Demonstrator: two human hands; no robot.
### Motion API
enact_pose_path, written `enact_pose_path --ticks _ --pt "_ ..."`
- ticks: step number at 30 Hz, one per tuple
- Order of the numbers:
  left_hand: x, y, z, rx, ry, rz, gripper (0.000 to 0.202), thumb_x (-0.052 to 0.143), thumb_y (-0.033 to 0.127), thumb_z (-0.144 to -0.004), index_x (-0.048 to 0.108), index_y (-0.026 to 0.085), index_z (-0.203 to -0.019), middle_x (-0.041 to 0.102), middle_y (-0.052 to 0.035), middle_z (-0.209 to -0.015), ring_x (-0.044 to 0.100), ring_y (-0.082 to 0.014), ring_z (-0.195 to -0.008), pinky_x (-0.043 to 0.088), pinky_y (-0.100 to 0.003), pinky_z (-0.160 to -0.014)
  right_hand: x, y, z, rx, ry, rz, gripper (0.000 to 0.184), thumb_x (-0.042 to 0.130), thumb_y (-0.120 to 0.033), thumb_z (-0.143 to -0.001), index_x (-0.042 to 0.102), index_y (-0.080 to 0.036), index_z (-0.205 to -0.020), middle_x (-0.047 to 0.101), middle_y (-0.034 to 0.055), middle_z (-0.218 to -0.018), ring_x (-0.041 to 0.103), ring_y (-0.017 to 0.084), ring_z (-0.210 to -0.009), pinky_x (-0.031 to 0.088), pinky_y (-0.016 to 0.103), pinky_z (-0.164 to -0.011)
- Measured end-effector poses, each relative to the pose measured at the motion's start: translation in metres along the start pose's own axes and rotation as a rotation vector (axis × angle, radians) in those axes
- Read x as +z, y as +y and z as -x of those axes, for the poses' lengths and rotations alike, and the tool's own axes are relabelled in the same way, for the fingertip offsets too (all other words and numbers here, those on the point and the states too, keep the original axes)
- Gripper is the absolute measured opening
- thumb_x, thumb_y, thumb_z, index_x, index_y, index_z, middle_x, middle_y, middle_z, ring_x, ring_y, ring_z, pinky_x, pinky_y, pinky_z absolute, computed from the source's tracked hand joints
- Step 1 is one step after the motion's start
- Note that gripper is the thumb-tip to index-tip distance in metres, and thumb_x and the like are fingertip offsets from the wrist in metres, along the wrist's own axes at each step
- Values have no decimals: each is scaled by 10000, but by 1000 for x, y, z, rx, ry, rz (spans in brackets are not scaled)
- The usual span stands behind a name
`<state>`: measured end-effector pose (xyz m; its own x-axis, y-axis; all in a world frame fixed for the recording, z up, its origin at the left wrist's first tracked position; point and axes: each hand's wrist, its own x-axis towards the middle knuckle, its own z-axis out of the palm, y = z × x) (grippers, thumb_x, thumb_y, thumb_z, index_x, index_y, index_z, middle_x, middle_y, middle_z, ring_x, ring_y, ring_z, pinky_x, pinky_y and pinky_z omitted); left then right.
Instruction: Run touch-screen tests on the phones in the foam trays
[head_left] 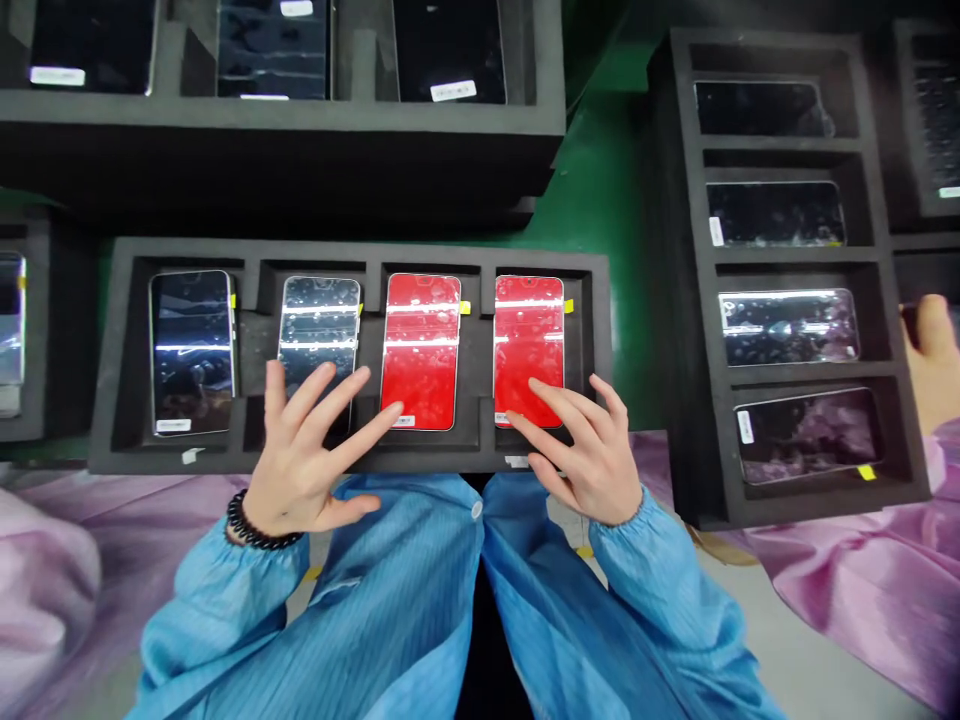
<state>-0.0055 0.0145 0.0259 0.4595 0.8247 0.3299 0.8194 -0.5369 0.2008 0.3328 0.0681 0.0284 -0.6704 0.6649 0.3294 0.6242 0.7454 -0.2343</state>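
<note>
A black foam tray (120, 350) lies in front of me with phones in its slots. From left to right they are a dark phone (191, 350), a silvery phone (321, 325) and two phones with red screens (421, 350) (529, 335). My left hand (304, 450) is open, fingers spread over the lower part of the silvery phone, one fingertip reaching the left red phone. My right hand (589, 450) is open too, its fingertips resting on the bottom of the right red phone. Neither hand holds anything. A dark bead bracelet (255, 525) circles my left wrist.
Another foam tray (679, 300) with dark phones stands at the right, and more trays sit at the back (300, 130) and far left. Another person's hand (934, 355) and pink sleeve (862, 580) show at the right edge. Green surface (600, 180) lies between the trays.
</note>
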Motion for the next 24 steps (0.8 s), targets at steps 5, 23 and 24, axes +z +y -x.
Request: enact_pose_path --ticks 5,23,24 --pt "2 2 1 -44 -6 5 709 237 693 -973 313 373 -1600 340 -50 -1665 260 -339 -1569 62 -666 -1310 2 3 2 -1 8 -18 453 522 -340 -982 584 -275 -1427 634 94 -1441 632 281 -1175 383 578 -1157" --pt "4 2 4 -20 58 24 698 284 674 -971 372 328 -1571 283 -60 -1692 325 -342 -1534 212 -625 -1297 3 3 1 -18 37 -38 620 542 -359 -964 385 -253 -1555 620 119 -1459 641 276 -1181 416 565 -1121" --pt "4 2 5 -25 55 40 689 307 674 -969 385 333 -1563 290 -59 -1689 331 -350 -1531 203 -629 -1299 3 3 1 -18 34 -34 613 540 -361 -966 391 -246 -1549 617 125 -1461 639 277 -1186 412 563 -1124"
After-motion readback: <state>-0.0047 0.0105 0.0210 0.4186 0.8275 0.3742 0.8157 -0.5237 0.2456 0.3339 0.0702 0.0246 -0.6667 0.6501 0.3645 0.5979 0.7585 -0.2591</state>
